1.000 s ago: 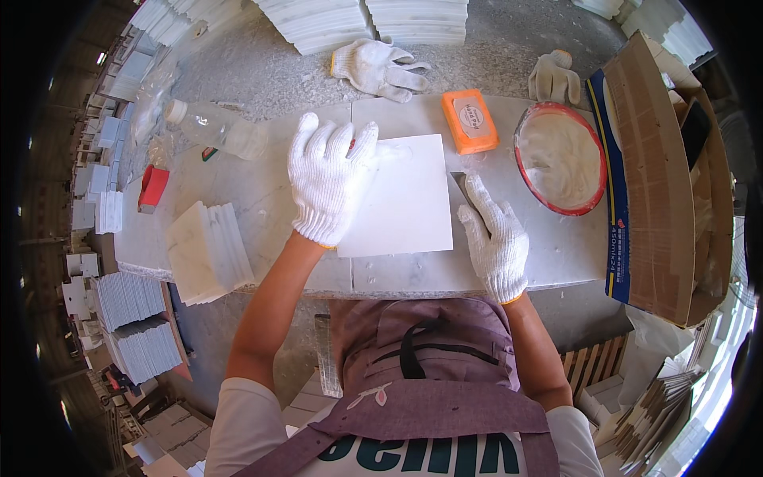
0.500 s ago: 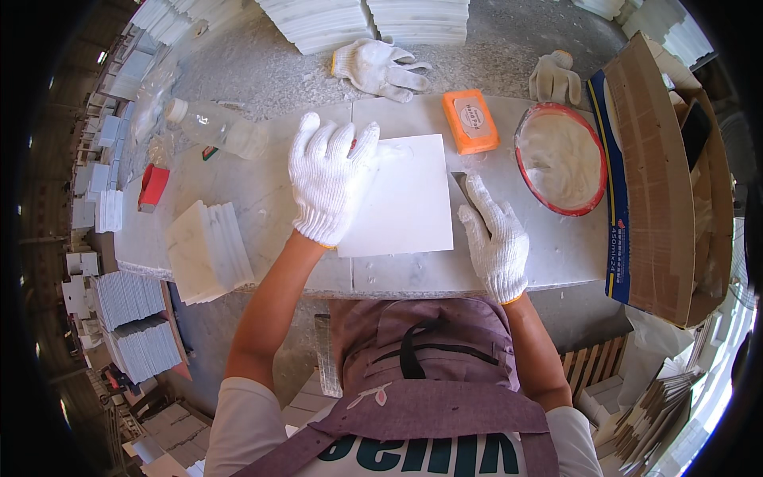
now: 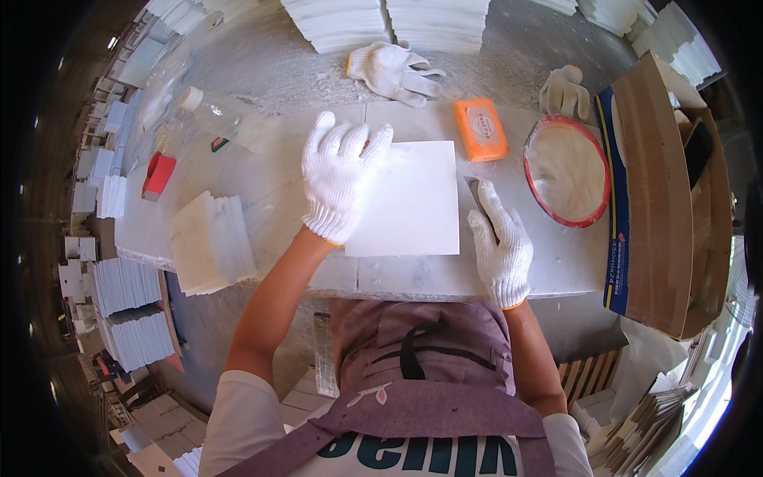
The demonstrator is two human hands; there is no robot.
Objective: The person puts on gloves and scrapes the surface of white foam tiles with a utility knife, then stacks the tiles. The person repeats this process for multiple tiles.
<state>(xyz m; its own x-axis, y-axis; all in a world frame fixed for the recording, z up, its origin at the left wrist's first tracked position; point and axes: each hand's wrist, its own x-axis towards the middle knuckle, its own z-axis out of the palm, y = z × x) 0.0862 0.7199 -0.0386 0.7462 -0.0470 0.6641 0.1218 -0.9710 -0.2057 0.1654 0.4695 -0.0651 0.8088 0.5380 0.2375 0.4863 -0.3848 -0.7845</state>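
A square white tile (image 3: pixel 415 203) lies flat on the worktable in front of me. My left hand (image 3: pixel 343 179), in a white knit glove, rests over the tile's left side with its fingers apart. A small red spot shows between its fingers; I cannot make out what it is. Just beyond the tile's right edge is my right hand (image 3: pixel 504 242), also gloved. It grips a thin grey metal blade (image 3: pixel 472 188), with the index finger stretched along it. Most of this blade is hidden by the glove.
An orange hand-pad pack (image 3: pixel 482 131) and a red-rimmed bowl of whitish paste (image 3: pixel 567 171) sit on the right, beside a cardboard box (image 3: pixel 648 207). Left are stacked marble tiles (image 3: pixel 208 242), a clear bottle (image 3: pixel 218 115) and a red object (image 3: pixel 159 176). Spare gloves (image 3: pixel 391 71) lie behind.
The whole view has shifted slightly, so things appear a little lower and to the right. Both hands keep nearly the same places around the tile.
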